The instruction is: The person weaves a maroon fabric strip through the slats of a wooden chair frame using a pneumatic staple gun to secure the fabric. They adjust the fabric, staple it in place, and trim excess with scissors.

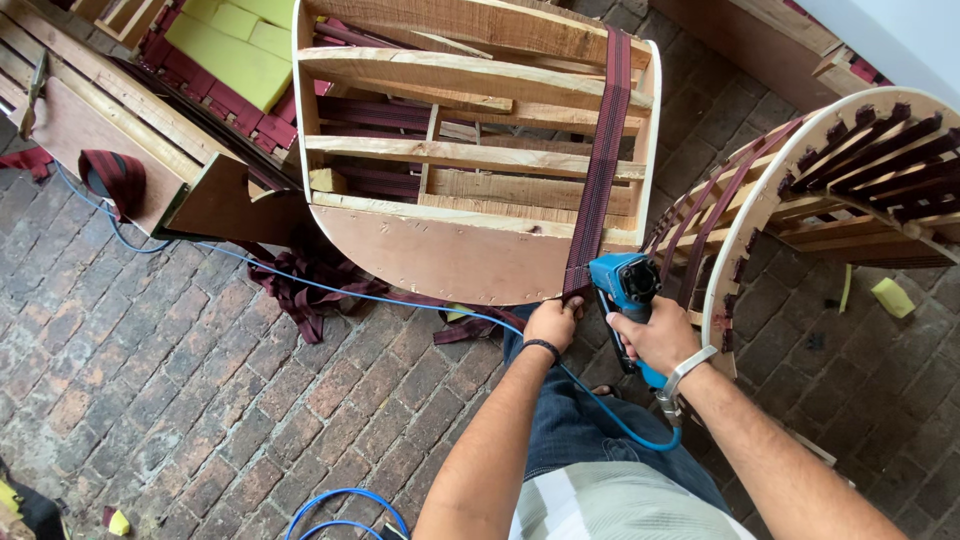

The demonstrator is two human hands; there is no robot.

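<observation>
Over on the left, the blue air hose (330,292) trails across the brick floor (150,400), easy to snag with a foot. At the near edge of the wooden chair frame (450,250), the left hand (553,324) pinches the end of the maroon webbing strap (603,160) tight. Right beside it, the right hand (660,337) is wrapped around the blue staple gun (628,290). Those fingers sit really close to the nose, so a slip could catch them, or the strap could slacken.
</observation>
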